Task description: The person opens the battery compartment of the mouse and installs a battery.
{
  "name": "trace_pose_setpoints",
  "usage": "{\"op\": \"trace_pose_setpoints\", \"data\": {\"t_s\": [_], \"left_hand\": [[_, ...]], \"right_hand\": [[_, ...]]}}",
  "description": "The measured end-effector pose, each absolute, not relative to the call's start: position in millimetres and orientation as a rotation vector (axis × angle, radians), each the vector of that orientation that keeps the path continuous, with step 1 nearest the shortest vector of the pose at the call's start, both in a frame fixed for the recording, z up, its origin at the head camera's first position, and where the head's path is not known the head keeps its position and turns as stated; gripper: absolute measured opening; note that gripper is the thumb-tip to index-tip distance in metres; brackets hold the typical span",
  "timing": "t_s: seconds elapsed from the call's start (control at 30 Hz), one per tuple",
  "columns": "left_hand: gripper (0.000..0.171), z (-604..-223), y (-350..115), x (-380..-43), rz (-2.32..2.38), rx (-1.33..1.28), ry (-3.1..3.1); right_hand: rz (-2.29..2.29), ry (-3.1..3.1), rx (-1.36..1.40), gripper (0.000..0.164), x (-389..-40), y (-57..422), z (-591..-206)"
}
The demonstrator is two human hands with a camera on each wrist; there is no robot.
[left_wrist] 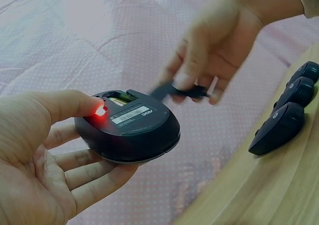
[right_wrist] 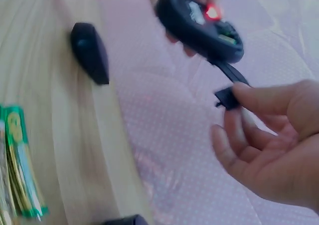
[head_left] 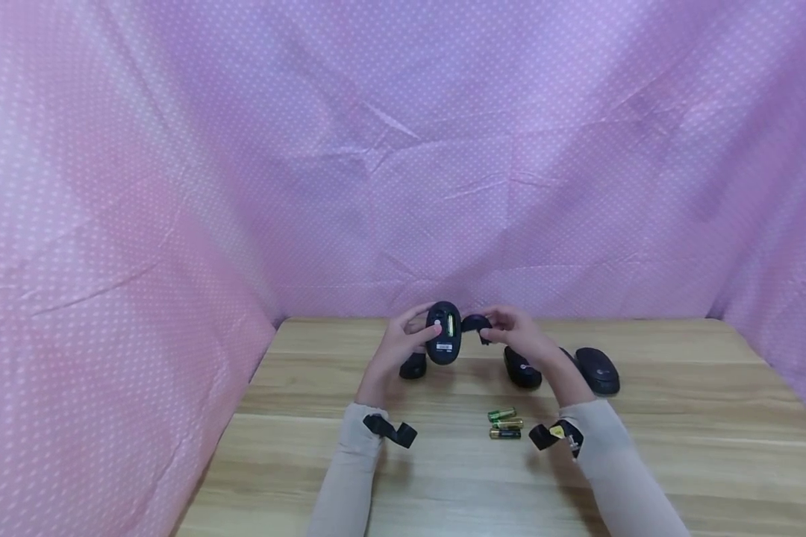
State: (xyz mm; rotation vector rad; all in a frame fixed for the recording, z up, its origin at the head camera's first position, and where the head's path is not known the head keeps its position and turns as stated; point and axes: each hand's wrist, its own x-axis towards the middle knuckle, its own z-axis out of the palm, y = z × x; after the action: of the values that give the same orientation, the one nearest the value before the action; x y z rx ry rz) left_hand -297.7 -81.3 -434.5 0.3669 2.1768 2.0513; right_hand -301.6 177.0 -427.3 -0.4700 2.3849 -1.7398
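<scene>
My left hand [head_left: 392,344] grips a black computer mouse [head_left: 445,353] above the back of the table, its underside turned toward me. In the left wrist view the thumb presses on the underside beside a glowing red light [left_wrist: 101,110]. The battery compartment [left_wrist: 122,99] is uncovered, with a battery [head_left: 451,325] lying in it. Just to the right, my right hand [head_left: 519,334] pinches a curved black battery cover [head_left: 475,323] between thumb and fingers. One end of the cover is close to the mouse's edge in the right wrist view.
Three loose batteries [head_left: 507,424] lie on the wooden table [head_left: 295,447] between my forearms. A black mouse [head_left: 413,367] sits behind my left hand. Further mice stand at the right, one [head_left: 522,371] beneath my right wrist and another [head_left: 598,371] beyond it. A pink dotted cloth [head_left: 389,186] hangs behind.
</scene>
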Motion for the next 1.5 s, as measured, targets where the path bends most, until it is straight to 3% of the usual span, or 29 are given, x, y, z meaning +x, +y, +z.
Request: {"op": "trace_pose_setpoints", "data": {"t_s": [0.33, 1.5], "left_hand": [[0.052, -439, -73, -296, 2.008, 0.336, 2.164], [0.054, -439, -63, -295, 1.986, 0.450, 2.149]], "right_hand": [[-2.301, 2.175, -0.418, 0.036, -292, 162, -429], [-2.182, 2.312, -0.364, 0.041, -287, 144, -439]]}}
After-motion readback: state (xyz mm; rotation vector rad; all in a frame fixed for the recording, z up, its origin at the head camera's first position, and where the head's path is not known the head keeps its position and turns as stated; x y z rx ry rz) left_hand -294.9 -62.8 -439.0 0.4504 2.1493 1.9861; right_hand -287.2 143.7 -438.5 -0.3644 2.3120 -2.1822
